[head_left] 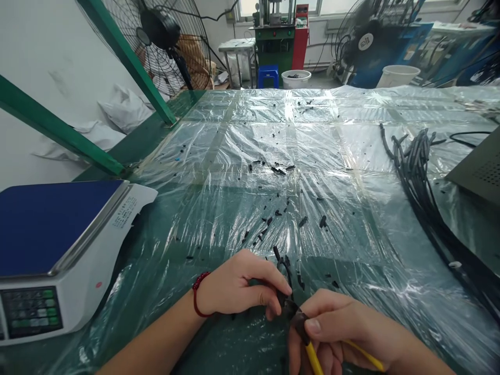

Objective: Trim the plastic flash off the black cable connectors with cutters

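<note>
My left hand [240,286] rests near the front edge of the table, fingers pinched on a thin black cable piece [284,268] whose end sticks up between both hands. A red bead bracelet [197,294] circles that wrist. My right hand [339,330] is closed round a small cutting tool with yellow handles [314,359]. The tool's dark head [295,312] meets the cable right at the left fingertips.
A green table wrapped in clear plastic film [242,156] carries several black cable offcuts [279,169]. A bundle of long black cables [420,172] lies on the right. A weighing scale with a blue top [58,250] stands front left. Fans, buckets and machines stand behind.
</note>
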Tool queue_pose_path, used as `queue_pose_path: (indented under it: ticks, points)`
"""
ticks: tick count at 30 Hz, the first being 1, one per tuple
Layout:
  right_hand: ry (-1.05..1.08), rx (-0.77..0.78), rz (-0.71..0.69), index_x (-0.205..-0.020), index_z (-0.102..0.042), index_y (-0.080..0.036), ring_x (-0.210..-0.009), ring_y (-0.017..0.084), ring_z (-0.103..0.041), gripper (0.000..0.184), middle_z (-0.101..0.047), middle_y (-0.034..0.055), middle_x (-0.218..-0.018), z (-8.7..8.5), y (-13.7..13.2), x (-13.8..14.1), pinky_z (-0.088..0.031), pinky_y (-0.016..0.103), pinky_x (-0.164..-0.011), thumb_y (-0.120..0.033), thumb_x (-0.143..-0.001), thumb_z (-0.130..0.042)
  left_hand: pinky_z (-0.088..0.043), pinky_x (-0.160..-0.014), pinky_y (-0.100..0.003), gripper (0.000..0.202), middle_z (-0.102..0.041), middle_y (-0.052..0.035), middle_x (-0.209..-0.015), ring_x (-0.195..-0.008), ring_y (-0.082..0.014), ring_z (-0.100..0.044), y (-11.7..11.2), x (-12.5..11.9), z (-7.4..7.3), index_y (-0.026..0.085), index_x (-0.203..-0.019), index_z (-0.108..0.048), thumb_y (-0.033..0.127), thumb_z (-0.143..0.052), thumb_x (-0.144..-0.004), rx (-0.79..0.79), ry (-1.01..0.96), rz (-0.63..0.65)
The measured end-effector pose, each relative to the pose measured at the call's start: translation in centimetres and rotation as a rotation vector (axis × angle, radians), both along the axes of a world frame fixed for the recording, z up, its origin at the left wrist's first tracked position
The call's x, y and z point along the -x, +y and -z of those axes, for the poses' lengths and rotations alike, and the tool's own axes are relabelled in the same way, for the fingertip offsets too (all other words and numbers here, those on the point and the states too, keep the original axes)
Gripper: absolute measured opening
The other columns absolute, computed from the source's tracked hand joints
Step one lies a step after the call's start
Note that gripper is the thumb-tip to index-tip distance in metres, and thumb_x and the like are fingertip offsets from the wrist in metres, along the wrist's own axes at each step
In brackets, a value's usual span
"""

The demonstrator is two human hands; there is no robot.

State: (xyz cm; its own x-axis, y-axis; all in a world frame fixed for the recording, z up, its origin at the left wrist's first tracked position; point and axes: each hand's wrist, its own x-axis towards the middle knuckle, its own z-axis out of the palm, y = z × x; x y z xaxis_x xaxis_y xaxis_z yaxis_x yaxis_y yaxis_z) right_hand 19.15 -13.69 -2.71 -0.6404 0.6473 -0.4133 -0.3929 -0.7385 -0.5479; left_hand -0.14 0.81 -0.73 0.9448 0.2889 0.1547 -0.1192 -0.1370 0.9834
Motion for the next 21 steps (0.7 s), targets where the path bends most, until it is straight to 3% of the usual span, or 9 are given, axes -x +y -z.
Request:
queue_pose_path:
  ticks: [3,12,21]
  points:
    - [-0.023,-0.004,-0.028,-0.088,-0.08,-0.003,-0.042,0.005,-0.05,0.058,-0.068,0.0094,-0.067,-0.5,0.0,-0.1,-0.043,0.012,-0.042,-0.059,-0.076,-0.072,-0.06,-0.057,-0.016,0.018,-0.081,-0.0097,-0.075,-0.061,-0.0176,-0.078,0.1,0.0,-0.2,0.015,-0.107,-0.079,0.022,-0.07,-0.094,-0.04,-0.005,0.028]
    - [-0.088,-0.111,0.012,-0.094,-0.078,-0.002,-0.047,0.007,-0.055,0.067,-0.068,0.0132,-0.071,-0.4,-0.1,0.3,-0.045,0.015,-0.046,-0.066,-0.082,-0.066,-0.061,-0.061,-0.015,0.018,-0.081,-0.0073,-0.074,-0.062,-0.0152,-0.078,-0.1,0.0,-0.4,0.014,-0.109,-0.078,0.019,-0.068,-0.095,-0.126,-0.066,-0.047]
    - [-0.203,-0.18,-0.159,-0.101,-0.078,-0.009,-0.056,0.007,-0.057,0.046,-0.067,0.0056,-0.072,-1.7,0.3,-1.9,-0.048,0.016,-0.058,-0.052,-0.091,-0.064,-0.059,-0.066,-0.014,0.016,-0.081,-0.0072,-0.074,-0.063,-0.0135,-0.076,-0.4,-0.1,-0.5,0.011,-0.107,-0.077,0.012,-0.067,-0.094,-0.296,-0.084,0.008]
